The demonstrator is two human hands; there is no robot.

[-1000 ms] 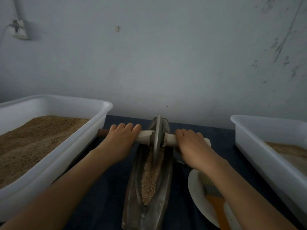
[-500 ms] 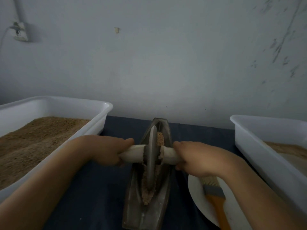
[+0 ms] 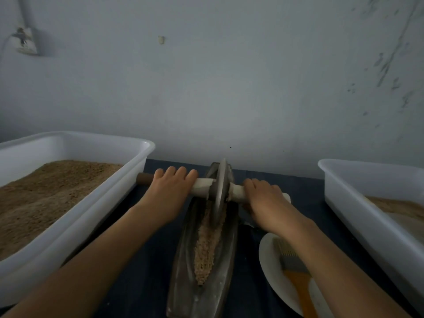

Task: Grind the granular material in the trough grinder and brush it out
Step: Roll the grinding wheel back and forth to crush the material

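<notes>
Muted greys, whites and sandy browns on a dark blue tabletop (image 3: 146,278)

At 12 o'clock the dull grey wheel (image 3: 220,187) is showing on a pale cream axle (image 3: 203,186) whose left tip is turning brown, over a dark grey trough grinder (image 3: 183,283) carrying speckled tan granular material (image 3: 206,249). At 9 o'clock a white tub (image 3: 75,228) is holding sandy brown grain (image 3: 43,193); at 3 o'clock a second white tub (image 3: 367,226) is showing paler beige powder (image 3: 399,206). At 5 o'clock an orange-handled brush (image 3: 298,281) with grey ferrule and straw bristles is lying on a white plate (image 3: 270,271). The wall (image 3: 229,76) is looking scuffed grey-blue.
</notes>
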